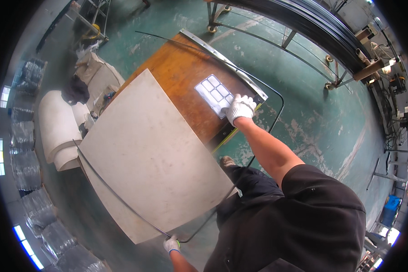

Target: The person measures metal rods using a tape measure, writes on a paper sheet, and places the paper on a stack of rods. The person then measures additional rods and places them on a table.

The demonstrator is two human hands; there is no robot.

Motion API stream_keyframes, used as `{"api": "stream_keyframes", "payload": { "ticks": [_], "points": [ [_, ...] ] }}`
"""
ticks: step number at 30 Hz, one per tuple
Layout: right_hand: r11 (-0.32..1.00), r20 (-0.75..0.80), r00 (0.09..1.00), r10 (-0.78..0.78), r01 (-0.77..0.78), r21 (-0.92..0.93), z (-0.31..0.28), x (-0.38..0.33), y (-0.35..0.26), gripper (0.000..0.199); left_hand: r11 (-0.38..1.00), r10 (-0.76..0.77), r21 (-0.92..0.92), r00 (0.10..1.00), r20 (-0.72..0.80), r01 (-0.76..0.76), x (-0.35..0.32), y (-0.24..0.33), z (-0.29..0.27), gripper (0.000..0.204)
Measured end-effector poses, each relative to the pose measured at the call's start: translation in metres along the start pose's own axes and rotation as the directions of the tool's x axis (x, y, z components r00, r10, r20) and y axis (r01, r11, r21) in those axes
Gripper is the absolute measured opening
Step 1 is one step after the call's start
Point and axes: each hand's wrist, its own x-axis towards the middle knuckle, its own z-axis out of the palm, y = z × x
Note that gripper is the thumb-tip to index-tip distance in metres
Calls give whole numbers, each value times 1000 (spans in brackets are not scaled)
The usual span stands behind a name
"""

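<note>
A long thin black strip (115,195) bends in a big loop around the work surfaces. My left hand (171,244), in a white glove, is closed around it just off the near corner of a pale board (152,154). From there the strip runs under my body, bends sharply right of the table and crosses the table's far side. My right hand (241,109), also gloved, is at the right end of the brown wooden table (167,63) with its fingers curled. It overlaps the edge of a white gridded sheet (213,93); what its fingers hold is hidden.
A metal rail (217,56) edges the table's far side. Behind it stands a wheeled rack (285,41) loaded with long dark lengths. White rolled material (59,127) and a beige sack (99,72) lie to the left. Plastic-wrapped bundles (25,170) line the left wall.
</note>
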Motion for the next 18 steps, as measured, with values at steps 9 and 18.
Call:
{"api": "stream_keyframes", "payload": {
  "ticks": [9, 18],
  "points": [
    [963, 266, 945, 188, -231, 139, 3, 28, -8, 49, 985, -28, 168, 998, -61, 38, -30, 49, 8, 32],
    [962, 109, 960, 257, -266, 70, -10, 131, 238, 42, 877, 1, 481, 1000, -8, 2, -4, 3, 3, 44]
  ]
}}
